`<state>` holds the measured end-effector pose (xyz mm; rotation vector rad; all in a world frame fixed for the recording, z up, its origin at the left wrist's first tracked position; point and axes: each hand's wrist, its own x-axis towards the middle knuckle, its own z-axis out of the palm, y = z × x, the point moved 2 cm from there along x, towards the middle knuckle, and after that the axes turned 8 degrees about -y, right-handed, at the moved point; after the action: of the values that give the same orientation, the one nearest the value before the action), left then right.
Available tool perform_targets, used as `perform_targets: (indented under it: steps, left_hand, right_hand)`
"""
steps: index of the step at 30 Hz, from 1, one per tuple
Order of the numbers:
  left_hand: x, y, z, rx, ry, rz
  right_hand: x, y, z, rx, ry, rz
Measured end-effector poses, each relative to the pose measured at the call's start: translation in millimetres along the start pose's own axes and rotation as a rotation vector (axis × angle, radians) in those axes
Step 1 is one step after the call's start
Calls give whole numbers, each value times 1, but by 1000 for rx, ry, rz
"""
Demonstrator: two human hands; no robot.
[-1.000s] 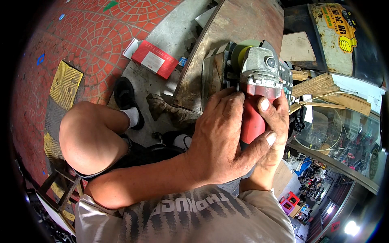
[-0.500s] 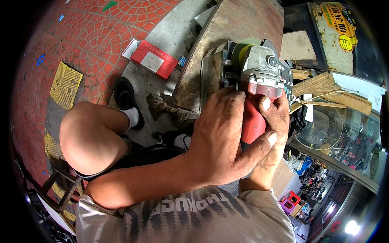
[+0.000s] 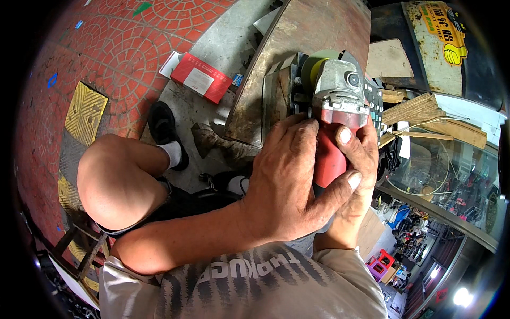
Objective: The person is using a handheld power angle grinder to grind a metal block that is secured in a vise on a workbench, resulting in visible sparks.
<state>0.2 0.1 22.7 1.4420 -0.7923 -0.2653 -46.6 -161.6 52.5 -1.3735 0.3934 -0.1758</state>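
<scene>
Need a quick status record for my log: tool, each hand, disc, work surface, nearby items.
Tool: red angle grinder with silver-grey head
Left hand: on the grinder's left side, thumb across its lower body; fingertips partly hidden
Right hand: gripping the grinder's right side, thumb on top
Disc: greenish, left of the head; contact unclear
Work surface: worn brown tabletop
Nearby: red box on grey floor; wood pieces at right

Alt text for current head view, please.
The person's left grip and right grip hold a red and silver angle grinder near a worn brown board. A red box lies on the ground to the left.
</scene>
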Motion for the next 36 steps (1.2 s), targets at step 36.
perform_targets:
  steps: [36]
  left_hand:
    - [-4, -3, -1, -45, 22, 1]
  right_hand:
    - [3, -5, 6, -33, -18, 17]
